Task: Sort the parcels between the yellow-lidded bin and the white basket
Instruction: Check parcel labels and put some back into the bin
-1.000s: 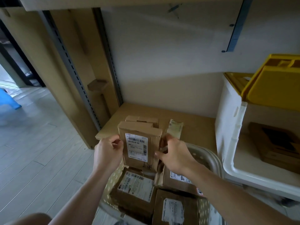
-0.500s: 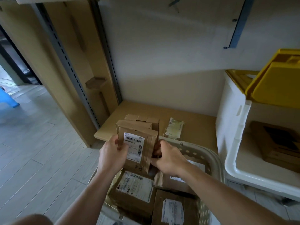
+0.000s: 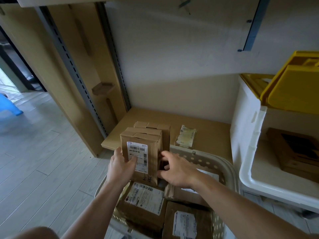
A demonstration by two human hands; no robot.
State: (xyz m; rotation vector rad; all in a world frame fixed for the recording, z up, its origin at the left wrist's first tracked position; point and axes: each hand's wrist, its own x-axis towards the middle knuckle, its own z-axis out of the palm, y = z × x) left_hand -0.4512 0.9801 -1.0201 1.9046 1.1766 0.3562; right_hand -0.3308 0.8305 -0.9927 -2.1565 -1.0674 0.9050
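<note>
Upright parcel (image 3: 140, 153), long axis vertical, clasped between left hand (image 3: 120, 167) at 9 o'clock and right hand (image 3: 176, 169) at 3, over the basket (image 3: 229, 171) far end. Bin (image 3: 248, 138) lies at 3 o'clock, nearer the right hand. Visible: four parcels in basket, two behind, one in bin.

Dim indoor light overall, muted colours. Daylight enters from doorway far left, washing floor (image 3: 39, 152) pale blue-grey there. Wall (image 3: 172, 66) evenly lit above, soft shadow band across lower part beside yellow lid (image 3: 293, 90). Basket (image 3: 229, 171) interior dark, parcels there murky. Blue stool (image 3: 8, 106) at left edge smeared, soft. Strong wide-angle bend: shelf post (image 3: 72, 66) leans, edges curve. Label print mostly unreadable. No glare.
</note>
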